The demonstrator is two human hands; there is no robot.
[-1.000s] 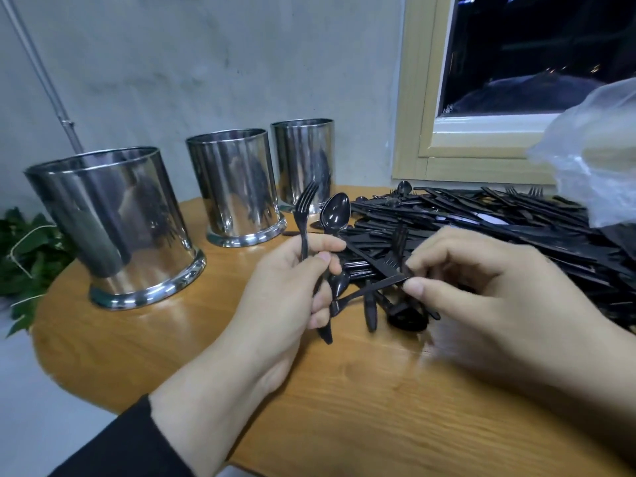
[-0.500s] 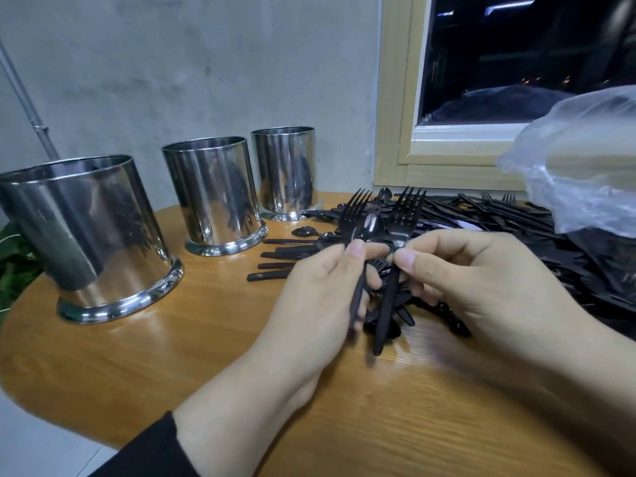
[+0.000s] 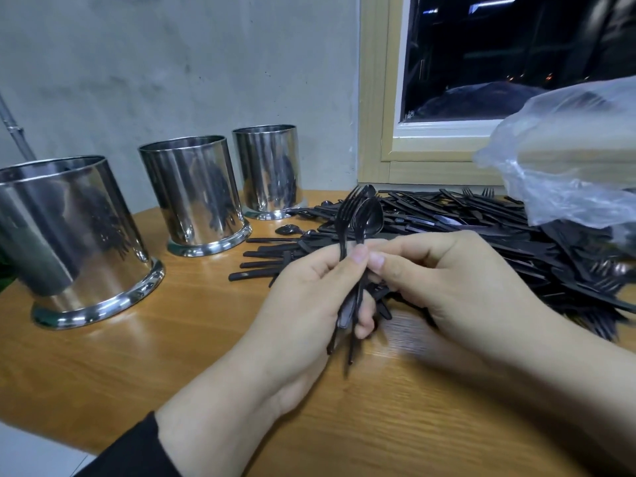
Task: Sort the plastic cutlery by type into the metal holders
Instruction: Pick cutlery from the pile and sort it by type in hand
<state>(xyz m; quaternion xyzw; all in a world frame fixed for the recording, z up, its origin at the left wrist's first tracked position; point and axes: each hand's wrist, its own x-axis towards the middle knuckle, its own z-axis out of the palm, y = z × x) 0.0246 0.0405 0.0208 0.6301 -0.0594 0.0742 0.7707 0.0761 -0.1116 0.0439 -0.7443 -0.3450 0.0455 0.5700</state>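
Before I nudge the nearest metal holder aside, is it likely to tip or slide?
The nearest holder will probably slide rather than tip: its flared base rim sits flat on the smooth wooden table. It looks wide for its height, so likely stable. Its polished wall may be slippery, and no cutlery shows above its rim, so it is probably light.

The nearest metal holder (image 3: 74,235) is cut by the left picture edge, and none of the holders shows its inside. The right hand (image 3: 457,280) is smeared by motion along its wrist, and its curled fingers hide whatever they pinch. The plastic bag (image 3: 568,160) runs off the right edge and covers part of the cutlery pile (image 3: 481,228). Single pieces deep in the pile cannot be told apart.
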